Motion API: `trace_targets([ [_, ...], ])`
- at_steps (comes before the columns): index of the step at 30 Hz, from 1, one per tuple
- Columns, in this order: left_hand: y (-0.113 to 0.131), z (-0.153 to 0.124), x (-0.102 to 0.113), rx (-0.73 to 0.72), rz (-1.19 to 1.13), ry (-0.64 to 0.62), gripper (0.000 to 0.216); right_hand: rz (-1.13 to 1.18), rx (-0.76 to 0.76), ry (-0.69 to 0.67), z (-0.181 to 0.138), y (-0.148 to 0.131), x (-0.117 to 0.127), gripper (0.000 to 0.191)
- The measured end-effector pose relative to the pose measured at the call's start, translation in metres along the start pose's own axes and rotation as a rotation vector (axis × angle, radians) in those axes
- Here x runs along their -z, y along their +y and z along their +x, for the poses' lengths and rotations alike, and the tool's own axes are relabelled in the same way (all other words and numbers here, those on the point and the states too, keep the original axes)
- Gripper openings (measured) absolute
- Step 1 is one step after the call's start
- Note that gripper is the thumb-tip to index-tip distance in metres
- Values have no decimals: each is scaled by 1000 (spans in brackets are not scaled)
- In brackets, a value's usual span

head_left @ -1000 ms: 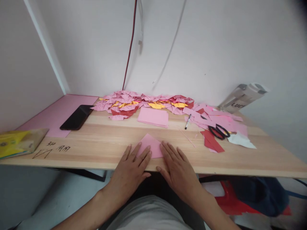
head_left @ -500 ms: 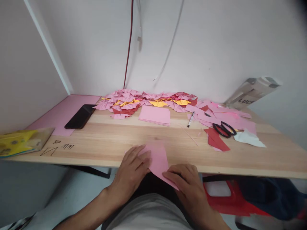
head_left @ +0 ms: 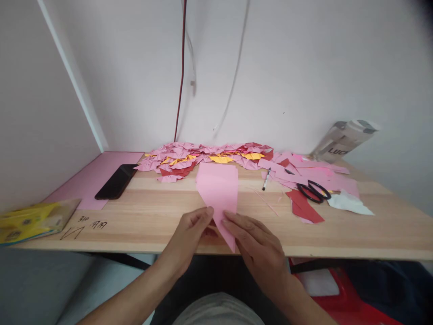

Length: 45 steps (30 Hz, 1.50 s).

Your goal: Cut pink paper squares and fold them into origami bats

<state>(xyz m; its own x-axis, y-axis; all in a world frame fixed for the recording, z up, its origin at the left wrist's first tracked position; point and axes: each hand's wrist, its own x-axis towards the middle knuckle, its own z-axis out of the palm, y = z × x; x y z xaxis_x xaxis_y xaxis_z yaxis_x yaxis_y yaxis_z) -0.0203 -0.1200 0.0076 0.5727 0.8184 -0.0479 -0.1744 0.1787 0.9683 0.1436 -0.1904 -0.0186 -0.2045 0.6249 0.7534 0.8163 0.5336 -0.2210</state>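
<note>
Both hands hold a folded sheet of pink paper (head_left: pixel 221 203) above the table's front edge, its pointed end towards me. My left hand (head_left: pixel 192 232) pinches its left edge between thumb and fingers; some of those fingers are hidden under the sheet. My right hand (head_left: pixel 259 241) grips the right side, fingers lying over the front of the paper. Behind the sheet is a stack of pink paper (head_left: pixel 216 169), so the line between the two is hard to make out.
Folded pink, red and yellow paper pieces (head_left: pixel 182 160) lie heaped along the wall. On the right are black-handled scissors (head_left: pixel 314 192), a marker (head_left: pixel 266 179), red paper scraps (head_left: pixel 304 206) and a bag (head_left: pixel 345 140). A phone (head_left: pixel 115 181) and a yellow packet (head_left: pixel 34 221) lie left on the wooden table (head_left: pixel 142 225).
The paper has been lifted and turned, its tip now pointing towards me. My left hand has gone from lying over the sheet to pinching its edge. The view has tilted up slightly.
</note>
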Motion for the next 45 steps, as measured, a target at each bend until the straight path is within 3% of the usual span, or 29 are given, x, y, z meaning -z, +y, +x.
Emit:
trace_targets([
  [5, 0, 27, 2, 230, -477, 80, 16, 70, 21, 13, -1, 0, 1, 46],
  [8, -1, 30, 2, 369, -607, 127, 16, 108, -212, 127, -4, 3, 5, 33],
  [11, -5, 31, 0, 417, -626, 123, 17, 220, -471, 129, -6, 5, 6, 19],
  [14, -11, 33, -1, 345, -576, 108, 14, 424, -656, 33, -3, 4, 5, 18],
  [17, -15, 36, -3, 158, -460, 91, 16, 590, -763, -79, 2, 2, 3, 25],
  [20, -16, 38, -6, 22, -359, 112, 22, 610, -813, -140, 6, 2, -1, 31],
  [24, -15, 40, -10, -52, -302, 135, 24, 622, -869, -171, 8, 3, -5, 30],
  [38, -24, 35, -20, -118, -258, 217, 29, 610, -875, -196, 0, 2, -17, 33],
  [45, -22, 32, -24, -7, -441, 35, 22, 716, -878, -184, -8, 7, -17, 36],
])
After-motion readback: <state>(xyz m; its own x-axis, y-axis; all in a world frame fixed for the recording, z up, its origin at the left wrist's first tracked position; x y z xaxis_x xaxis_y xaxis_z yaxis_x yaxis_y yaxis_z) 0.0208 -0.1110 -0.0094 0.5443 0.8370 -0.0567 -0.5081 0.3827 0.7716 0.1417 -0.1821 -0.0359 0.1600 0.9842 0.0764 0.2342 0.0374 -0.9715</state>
